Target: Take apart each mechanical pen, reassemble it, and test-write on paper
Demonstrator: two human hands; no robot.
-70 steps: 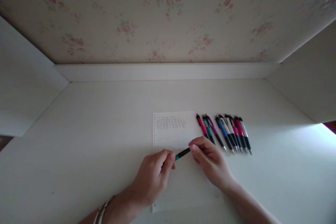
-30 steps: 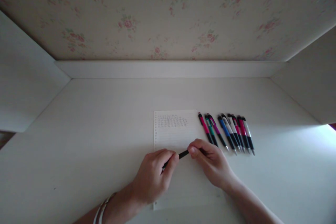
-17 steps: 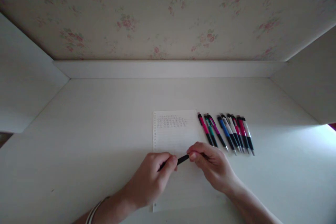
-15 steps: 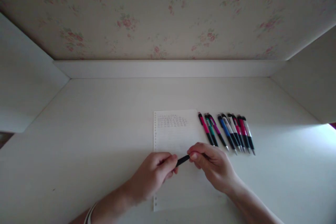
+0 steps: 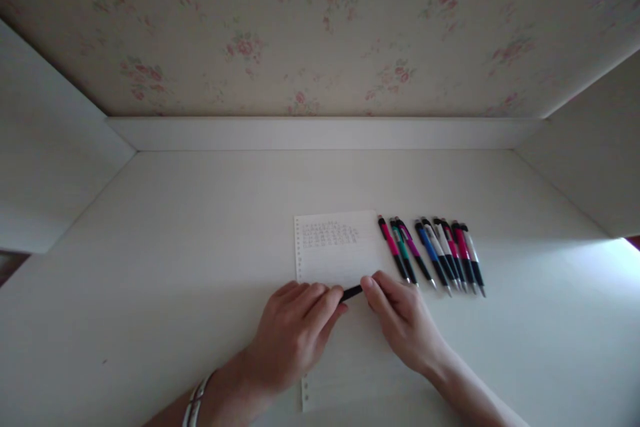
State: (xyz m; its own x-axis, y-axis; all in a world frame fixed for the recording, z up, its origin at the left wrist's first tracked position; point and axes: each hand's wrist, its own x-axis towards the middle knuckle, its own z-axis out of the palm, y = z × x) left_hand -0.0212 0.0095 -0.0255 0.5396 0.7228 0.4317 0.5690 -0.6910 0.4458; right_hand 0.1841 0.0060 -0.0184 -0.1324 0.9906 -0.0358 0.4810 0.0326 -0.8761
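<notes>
Between my two hands is a pen (image 5: 352, 293), of which only a short black stretch shows; the rest is covered by my fingers. My left hand (image 5: 297, 330) is closed round its left part, knuckles up. On the right end, the thumb and fingers of my right hand (image 5: 404, 320) pinch the pen. Both hands are over a sheet of lined, punched paper (image 5: 340, 263) with several rows of handwriting near its top. My left wrist wears a light band (image 5: 196, 403).
Several pens lie side by side just right of the paper: a pink pen (image 5: 393, 248), a green pen (image 5: 403, 248), a purple pen (image 5: 414, 248), a blue pen (image 5: 427, 243) and others. The white desk (image 5: 200, 227) ends at a back ledge (image 5: 325, 133) under flowered wallpaper, with side panels left and right.
My left hand has rolled over, its back now turned up, and its wrist has shifted right. The right hand's grip on the pen has turned slightly. The paper sits slightly tilted and lower.
</notes>
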